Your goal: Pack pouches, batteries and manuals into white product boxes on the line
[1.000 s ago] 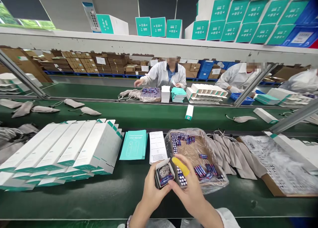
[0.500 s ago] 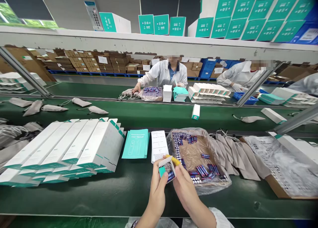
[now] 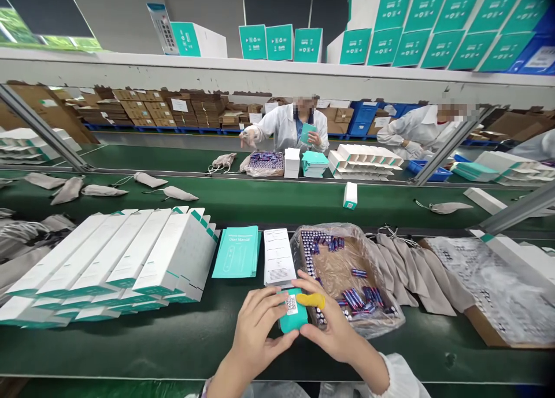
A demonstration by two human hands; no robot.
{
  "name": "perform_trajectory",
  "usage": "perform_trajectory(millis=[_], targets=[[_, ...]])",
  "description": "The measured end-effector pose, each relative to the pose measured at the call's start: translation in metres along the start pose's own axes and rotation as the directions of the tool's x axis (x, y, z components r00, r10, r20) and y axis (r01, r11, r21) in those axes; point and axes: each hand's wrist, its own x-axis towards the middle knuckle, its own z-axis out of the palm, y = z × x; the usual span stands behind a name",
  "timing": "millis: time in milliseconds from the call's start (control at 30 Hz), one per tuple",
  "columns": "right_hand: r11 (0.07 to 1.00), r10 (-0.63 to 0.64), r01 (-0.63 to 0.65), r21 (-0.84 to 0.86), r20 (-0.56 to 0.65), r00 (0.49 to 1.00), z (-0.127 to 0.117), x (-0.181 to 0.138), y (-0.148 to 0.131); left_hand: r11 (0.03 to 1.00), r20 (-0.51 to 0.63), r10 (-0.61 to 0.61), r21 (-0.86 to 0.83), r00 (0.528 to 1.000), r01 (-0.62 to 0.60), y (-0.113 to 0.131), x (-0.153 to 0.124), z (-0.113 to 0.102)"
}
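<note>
A small carton (image 3: 291, 323) faces me with its teal end closed and a QR label on it. My left hand (image 3: 260, 323) grips its left side, fingers over the top edge and thumb low. On the right side my right hand (image 3: 329, 323) holds it too; a yellow cover (image 3: 313, 300) is on one finger. Just beyond the hands are a stack of printed white sheets (image 3: 278, 256) and teal user manuals (image 3: 236, 252). A plastic-lined box of batteries (image 3: 333, 265) stands to the right, partly behind my right hand.
White and teal cartons (image 3: 130, 259) are stacked at left. Grey drawstring bags (image 3: 407, 268) lie right of the batteries, before a tray under plastic film (image 3: 489, 288). A green conveyor belt (image 3: 243, 198) carries bags and a carton (image 3: 350, 195). A co-worker (image 3: 295, 126) sits opposite.
The carton's open end, showing a grey bag and batteries, is now closed by its teal flap. Items on the belt shifted right. The co-worker opposite lifted a teal booklet.
</note>
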Motion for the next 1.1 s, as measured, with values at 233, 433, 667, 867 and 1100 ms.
perform_trajectory(millis=[233, 433, 667, 867, 1100], targets=[[0.989, -0.069, 0.076, -0.127, 0.064, 0.996, -0.011, 0.004, -0.008, 0.871, 0.238, -0.375, -0.240, 0.896, 0.428, 0.028, 0.021, -0.019], [0.972, -0.113, 0.131, -0.194, 0.101, 0.988, -0.016, 0.001, -0.020, 0.919, 0.169, -0.322, -0.178, 0.932, 0.350, 0.029, 0.008, -0.013], [0.884, -0.189, 0.253, -0.393, 0.195, 0.962, -0.009, 0.002, -0.017, 0.997, -0.049, 0.010, -0.082, 0.999, -0.014, -0.001, -0.036, 0.024], [0.948, -0.030, 0.072, -0.309, 0.139, 0.990, -0.043, 0.032, -0.037, 0.990, -0.052, -0.131, -0.057, 0.990, 0.128, -0.033, -0.027, 0.004], [0.837, 0.546, -0.325, 0.440, -0.704, 0.453, -0.138, 0.186, 0.067, 0.658, -0.130, -0.582, 0.506, 0.803, 0.559, -0.102, 0.017, -0.014]])
